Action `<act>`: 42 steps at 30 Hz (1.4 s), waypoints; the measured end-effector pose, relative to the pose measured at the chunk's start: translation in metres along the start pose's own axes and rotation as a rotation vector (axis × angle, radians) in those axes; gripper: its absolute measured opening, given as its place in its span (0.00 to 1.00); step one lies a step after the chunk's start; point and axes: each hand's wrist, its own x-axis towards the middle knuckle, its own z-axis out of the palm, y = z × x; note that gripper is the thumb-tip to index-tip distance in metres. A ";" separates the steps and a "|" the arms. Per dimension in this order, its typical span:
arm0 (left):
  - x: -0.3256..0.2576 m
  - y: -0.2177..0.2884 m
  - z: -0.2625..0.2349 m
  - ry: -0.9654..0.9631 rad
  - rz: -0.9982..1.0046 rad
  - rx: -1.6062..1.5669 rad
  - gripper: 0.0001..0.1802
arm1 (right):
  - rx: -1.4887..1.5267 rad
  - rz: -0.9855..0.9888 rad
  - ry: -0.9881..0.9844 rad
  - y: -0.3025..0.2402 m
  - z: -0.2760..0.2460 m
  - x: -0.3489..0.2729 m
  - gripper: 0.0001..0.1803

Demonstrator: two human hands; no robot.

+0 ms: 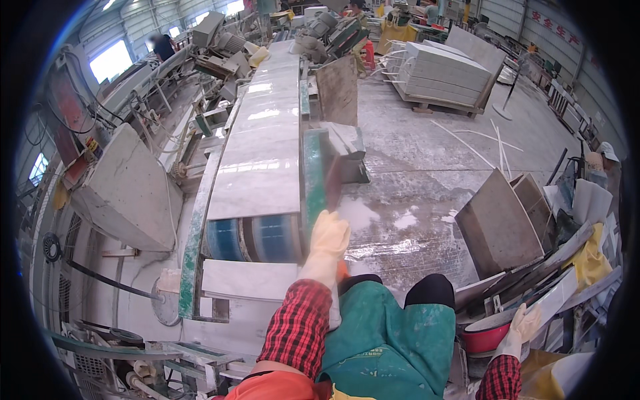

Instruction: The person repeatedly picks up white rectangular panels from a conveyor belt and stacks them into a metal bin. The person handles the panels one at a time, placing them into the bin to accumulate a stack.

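My left hand, in a pale rubber glove, is closed beside the green side rail of a roller conveyor. A reddish-brown blur rises just beyond it, and what the fingers hold is not clear. A glossy white marble slab lies on the conveyor, ending short of the blue roller. At the lower right, my right hand, gloved alike, is closed at the near end of a white strip. Directly beside that hand stands a red basin.
Stacked white slabs stand on a pallet at the far right. Brown boards lean near a heap of offcuts on my right. A large pale block stands left of the conveyor. Thin white strips lie on the wet floor.
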 end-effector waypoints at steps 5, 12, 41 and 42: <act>0.003 0.002 -0.001 -0.036 -0.018 0.010 0.08 | 0.013 -0.032 0.048 0.002 0.002 -0.007 0.34; -0.002 -0.005 0.002 0.016 -0.021 0.010 0.08 | 0.107 0.121 -0.216 -0.006 -0.031 0.022 0.40; 0.000 -0.006 0.009 0.017 0.002 -0.009 0.09 | 1.983 0.593 -0.753 -0.225 -0.092 0.077 0.29; 0.001 -0.007 0.009 0.015 -0.007 -0.017 0.09 | 1.959 0.608 -0.861 -0.243 -0.084 0.070 0.29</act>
